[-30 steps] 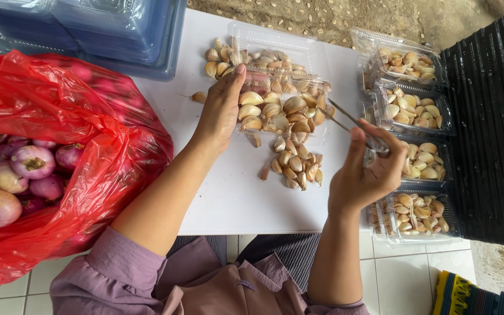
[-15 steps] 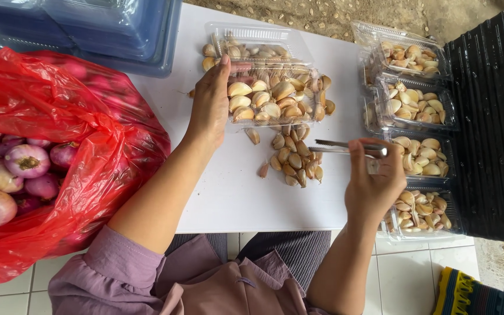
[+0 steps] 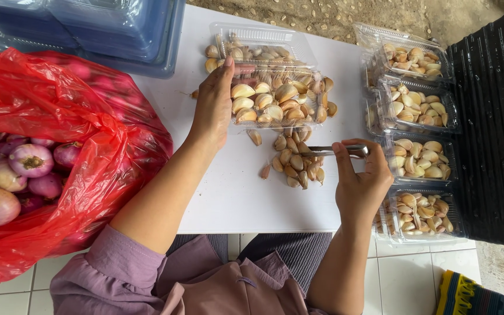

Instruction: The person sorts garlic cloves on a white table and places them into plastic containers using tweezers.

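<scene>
Garlic tray (image 3: 275, 102) looks light and flimsy under my flat, spread left hand (image 3: 214, 108); right fingers (image 3: 342, 154) pinch tongs (image 3: 333, 150).

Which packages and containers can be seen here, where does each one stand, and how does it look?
Open clear tray: table centre under the left hand, rectangular, full of garlic cloves.
Four closed clear boxes: stacked in a row at the right, holding garlic.
Red plastic bag: at the left, crumpled, open, holding purple shallots.
Blue plastic trays: top left, stacked, translucent.
No labels, signs or screens.
</scene>
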